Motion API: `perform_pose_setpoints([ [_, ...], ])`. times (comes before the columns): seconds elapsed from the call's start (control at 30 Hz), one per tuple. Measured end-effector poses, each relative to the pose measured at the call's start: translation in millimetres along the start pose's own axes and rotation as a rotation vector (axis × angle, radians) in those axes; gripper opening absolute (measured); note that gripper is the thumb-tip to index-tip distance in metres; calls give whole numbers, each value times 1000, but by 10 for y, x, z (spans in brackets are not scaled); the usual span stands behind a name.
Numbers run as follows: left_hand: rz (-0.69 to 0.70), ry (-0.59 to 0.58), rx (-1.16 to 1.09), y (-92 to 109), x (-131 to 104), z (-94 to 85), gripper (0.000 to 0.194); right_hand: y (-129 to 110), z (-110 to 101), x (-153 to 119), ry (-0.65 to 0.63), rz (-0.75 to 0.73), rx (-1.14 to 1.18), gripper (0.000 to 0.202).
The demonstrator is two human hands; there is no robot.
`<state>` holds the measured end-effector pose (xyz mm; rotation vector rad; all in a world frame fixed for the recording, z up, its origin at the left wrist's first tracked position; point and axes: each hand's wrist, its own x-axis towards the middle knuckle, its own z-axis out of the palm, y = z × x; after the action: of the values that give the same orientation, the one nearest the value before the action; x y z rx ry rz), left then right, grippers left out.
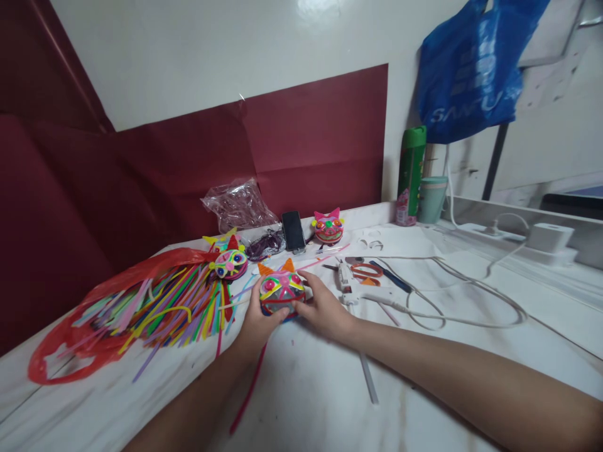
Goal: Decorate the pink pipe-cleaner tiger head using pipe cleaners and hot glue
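left hand (262, 317) and right hand (325, 307) are pinching a round, multicoloured cat-faced craft (283, 292) from both sides, over the white marbled surface (306, 402). it's looking light and firmish, orange ears probably bending easily, so i'd be gripping low. farther back, a hanging blue plastic bag (471, 75) is showing "san", then maybe "u".

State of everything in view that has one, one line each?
Left hand: closed on held head
Right hand: closed on held head
Held head: upright, ears on
Glue gun: lying down, unheld
Scissors: lying down, blades unclear
Phone: propped up, screen dark
Red bag: open, strips spread out
Blue bag: hanging
Green bottle: upright, capped
Cup: upright
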<state>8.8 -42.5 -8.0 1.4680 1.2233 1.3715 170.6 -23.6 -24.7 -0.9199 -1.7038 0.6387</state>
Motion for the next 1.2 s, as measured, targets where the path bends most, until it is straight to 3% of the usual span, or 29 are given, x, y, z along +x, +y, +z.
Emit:
perform_pose_setpoints([
  [0.13,0,84,53,23,18,58,81,-83,-74,-30,7,-302,-286,29],
  [0.2,12,99,55,18,20,71,81,-116,-100,-35,-46,-391,-392,15],
  [0.3,25,99,52,-14,22,70,82,-124,-104,-36,-98,-458,-484,12],
  [0.7,142,100,211,-169,54,34,81,-42,-64,-41,-97,-491,-558,8],
  [0.93,141,92,169,-138,44,50,79,-69,-84,-51,-122,-558,-632,17],
  [1.2,189,92,116,-167,60,9,63,-80,-89,-53,-134,-556,-636,20],
])
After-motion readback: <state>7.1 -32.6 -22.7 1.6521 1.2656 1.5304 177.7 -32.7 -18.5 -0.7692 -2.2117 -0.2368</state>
